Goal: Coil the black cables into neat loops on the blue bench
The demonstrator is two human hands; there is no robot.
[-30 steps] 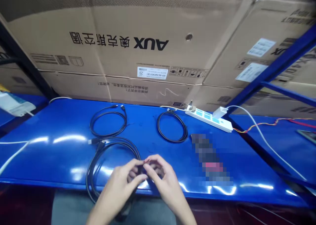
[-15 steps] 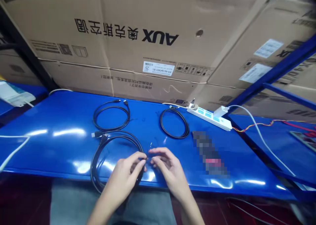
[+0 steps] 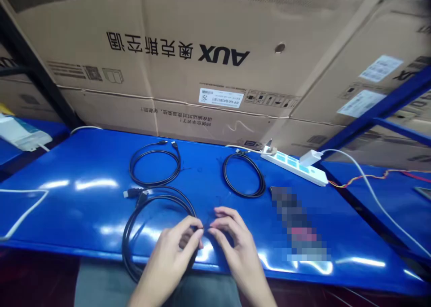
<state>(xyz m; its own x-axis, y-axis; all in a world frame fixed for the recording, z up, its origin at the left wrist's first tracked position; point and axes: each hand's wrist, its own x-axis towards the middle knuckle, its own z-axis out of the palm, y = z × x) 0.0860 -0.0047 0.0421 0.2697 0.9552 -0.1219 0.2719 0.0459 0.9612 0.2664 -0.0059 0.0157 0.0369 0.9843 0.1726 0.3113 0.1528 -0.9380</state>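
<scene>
Head view: left hand (image 3: 166, 260) over black cable coil (image 3: 125, 248), right hand (image 3: 240, 248) just beside; both grips curled inward, any pinch unclear.

Bare L hand (image 3: 167, 258) & R hand (image 3: 239, 256), forearms uncovered, grey trousers (image 3: 210, 291) below.

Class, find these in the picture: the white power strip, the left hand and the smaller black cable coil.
white power strip (image 3: 292, 167): head view, top face
left hand (image 3: 166, 262): head view, back of the hand
smaller black cable coil (image 3: 224, 174): head view, left side of the loop
</scene>
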